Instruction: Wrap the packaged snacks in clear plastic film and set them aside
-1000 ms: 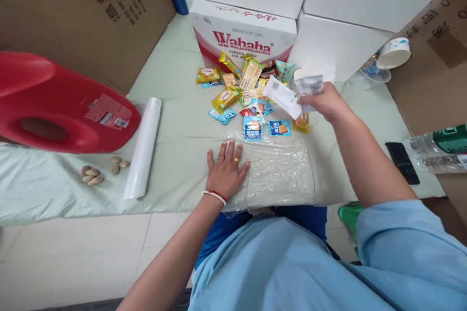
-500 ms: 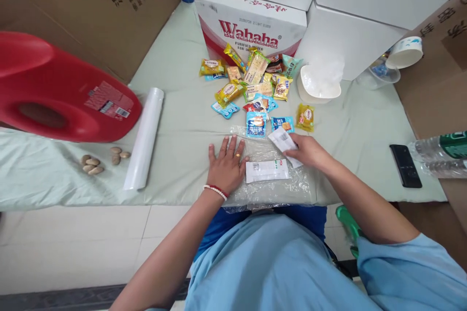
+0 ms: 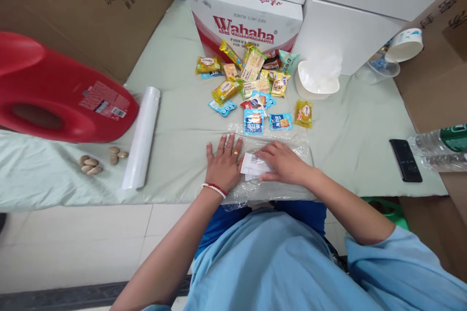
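My left hand [image 3: 223, 165] lies flat with its fingers spread, over the left edge of a sheet of clear plastic film [image 3: 288, 188] on the table. Between thumb and fingers, my right hand [image 3: 286, 163] grips a white packet [image 3: 251, 164] close beside the left hand. The edge of a second white packet [image 3: 251, 177] shows just under the held one; the rest of it is hidden. Right beyond the film lie two blue snack packets [image 3: 254, 121] and a yellow-wrapped snack [image 3: 303, 113].
Further back is a pile of wrapped snacks [image 3: 251, 73] against a Wahaha carton [image 3: 244, 19]. A white bowl [image 3: 317, 88] stands to its right. On the left are a red jug [image 3: 73, 92], a white roll [image 3: 142, 138] and several brown stones [image 3: 90, 164]. A black phone [image 3: 404, 160] lies at right.
My right hand has moved left and toward me, bringing the white packet over the other one lying on the film. My left hand has stayed in place.
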Available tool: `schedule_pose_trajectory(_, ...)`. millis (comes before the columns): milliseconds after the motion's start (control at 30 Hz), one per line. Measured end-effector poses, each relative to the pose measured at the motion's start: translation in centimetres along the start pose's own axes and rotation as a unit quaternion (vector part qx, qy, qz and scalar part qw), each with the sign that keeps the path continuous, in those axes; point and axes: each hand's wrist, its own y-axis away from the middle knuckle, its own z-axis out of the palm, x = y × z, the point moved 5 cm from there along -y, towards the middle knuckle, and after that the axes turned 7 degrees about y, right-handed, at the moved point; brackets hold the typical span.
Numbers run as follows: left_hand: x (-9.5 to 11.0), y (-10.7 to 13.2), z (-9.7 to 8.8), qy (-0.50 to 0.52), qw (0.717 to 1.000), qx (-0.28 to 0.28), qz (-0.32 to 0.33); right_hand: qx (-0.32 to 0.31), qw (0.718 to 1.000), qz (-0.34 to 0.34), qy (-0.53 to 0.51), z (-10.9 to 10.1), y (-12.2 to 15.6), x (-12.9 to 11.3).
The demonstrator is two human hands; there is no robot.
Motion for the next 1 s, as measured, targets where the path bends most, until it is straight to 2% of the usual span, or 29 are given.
schedule_pose_trajectory(133,-0.1,0.0,0.0,-0.006,1.000,0.004,-0.003,0.002,1.000,0.028,0.008,0.7,2.0,-0.3)
schedule_pose_trajectory(233,0.0,0.0,0.0,-0.011,1.000,0.008,-0.002,0.009,0.999,0.021,-0.026,0.9,2.8,0.4)
schedule_pose_trajectory(367,0.0,-0.1,0.1,-0.011,1.000,0.008,-0.001,0.011,0.999,0.016,-0.032,1.0,2.6,0.5)
schedule_pose_trajectory(567,0.0,-0.1,0.0,-0.011,1.000,0.003,-0.005,0.016,0.998,0.056,0.029,1.4,2.0,-1.2)
schedule_pose_trajectory(633,0.0,-0.1,0.0,-0.010,1.000,0.007,-0.009,0.022,0.997,0.065,0.032,1.7,2.7,-0.9)
schedule_pose_trajectory(733,0.0,-0.2,0.1,-0.011,1.000,0.007,-0.012,0.040,0.996,0.083,0.006,1.8,4.5,0.7)
schedule_pose_trajectory(867,0.1,-0.2,0.1,-0.009,1.000,0.006,-0.012,0.099,0.986,0.119,-0.067,0.0,6.4,3.4)
schedule_pose_trajectory(1000,0.2,-0.2,-0.1,-0.012,1.000,0.004,-0.014,0.156,0.977,0.105,-0.102,-2.4,5.1,3.5)
